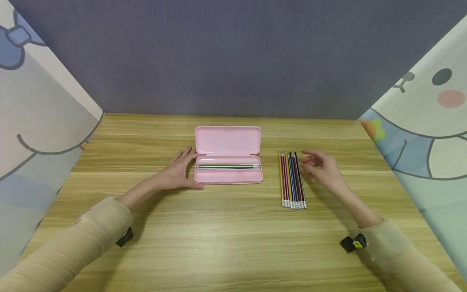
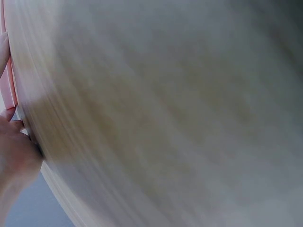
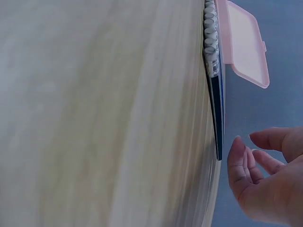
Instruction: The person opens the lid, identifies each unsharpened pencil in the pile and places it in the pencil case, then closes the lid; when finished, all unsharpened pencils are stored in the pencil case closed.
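A pink pencil case lies with its lid raised toward the back wall. Several pencils lie lengthwise in its rear compartment, erasers to the right. My left hand grips the case's left end, thumb at the front corner and forefinger near the hinge side. In the left wrist view only a sliver of the case shows beside the thumb. Right of the case, a row of pencils points away from me, erasers nearest. Just beyond their right side, my right hand hovers with loosely bent fingers, holding nothing.
Wood-grain table surrounds the case and pencils. A dark grey wall rises behind its far edge. Cartoon-printed panels stand at both sides. The case's front section is split by a small divider.
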A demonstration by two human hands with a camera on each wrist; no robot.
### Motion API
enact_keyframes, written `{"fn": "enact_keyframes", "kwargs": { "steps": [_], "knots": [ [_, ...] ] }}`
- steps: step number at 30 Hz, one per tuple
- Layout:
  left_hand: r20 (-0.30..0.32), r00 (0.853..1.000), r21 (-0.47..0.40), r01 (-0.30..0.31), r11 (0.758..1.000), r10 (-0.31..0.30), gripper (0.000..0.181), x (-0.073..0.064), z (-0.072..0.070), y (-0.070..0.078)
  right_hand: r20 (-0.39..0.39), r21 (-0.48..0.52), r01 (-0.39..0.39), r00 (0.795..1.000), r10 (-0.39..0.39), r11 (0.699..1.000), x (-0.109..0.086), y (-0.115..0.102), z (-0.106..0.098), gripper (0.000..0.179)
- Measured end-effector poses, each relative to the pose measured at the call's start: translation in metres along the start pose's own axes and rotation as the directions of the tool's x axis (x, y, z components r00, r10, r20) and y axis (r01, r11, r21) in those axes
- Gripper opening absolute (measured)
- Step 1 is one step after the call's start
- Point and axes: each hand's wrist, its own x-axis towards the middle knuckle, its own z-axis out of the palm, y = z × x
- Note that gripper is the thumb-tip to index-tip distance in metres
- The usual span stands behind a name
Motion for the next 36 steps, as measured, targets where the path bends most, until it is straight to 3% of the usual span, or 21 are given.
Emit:
{"fn": "enact_keyframes", "kwargs": {
  "steps": [9,16,36],
  "knots": [
    [0.001,1.0,0.001,0.006,1.0,-0.006,0.107,0.0,-0.0004,0.001,0.117,-0.038,-0.137,0.983,0.14,0.99,-0.0065,-0.0031,-0.0045,0.059],
    [0.001,1.0,0.007,-0.006,1.0,0.006,0.107,0.0011,0.0001,-0.0005,0.188,-0.081,-0.143,0.97,0.156,0.986,-0.0091,-0.0021,-0.0024,0.066],
    [-0.003,1.0,0.01,-0.002,1.0,0.003,0.108,0.0014,0.0004,-0.0002,0.217,-0.209,-0.19,0.947,0.235,0.959,-0.0078,-0.0077,-0.0024,0.078]
  ]
}}
